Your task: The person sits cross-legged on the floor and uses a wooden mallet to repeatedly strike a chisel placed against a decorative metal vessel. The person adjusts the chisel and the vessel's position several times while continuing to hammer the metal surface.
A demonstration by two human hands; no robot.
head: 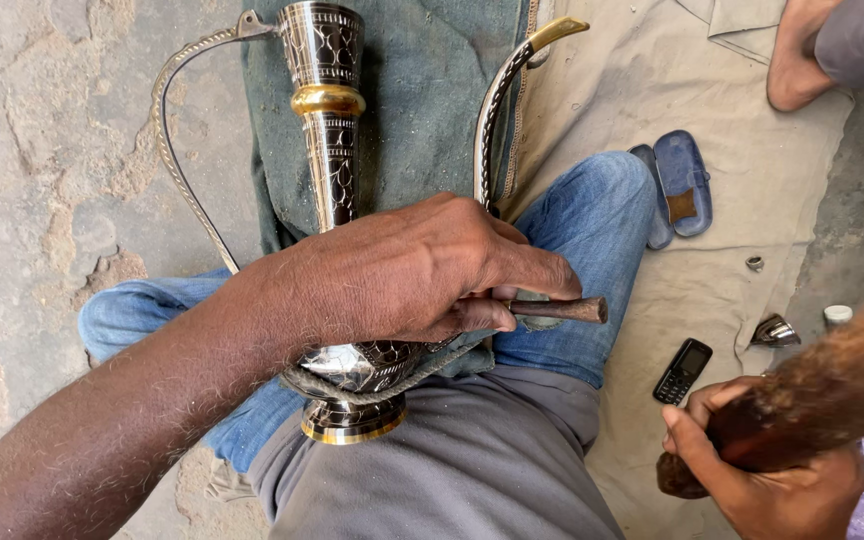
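Our left hand (422, 270) clamps a chisel (562, 310) against the engraved metal ewer (337, 190) lying across our lap, and our right hand (752, 470) grips a wooden mallet (742, 440) — a skewed blow could skid the chisel, scarring the pattern or nicking a finger.

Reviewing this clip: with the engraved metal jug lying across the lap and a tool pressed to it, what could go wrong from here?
The left hand both steadies the jug and holds the punch-like tool; a blow from the mallet in the right hand might land on its fingers. The round jug rests on the legs, held by only a cord, so it could roll and mar the engraving. The phone lies near the mallet's path.
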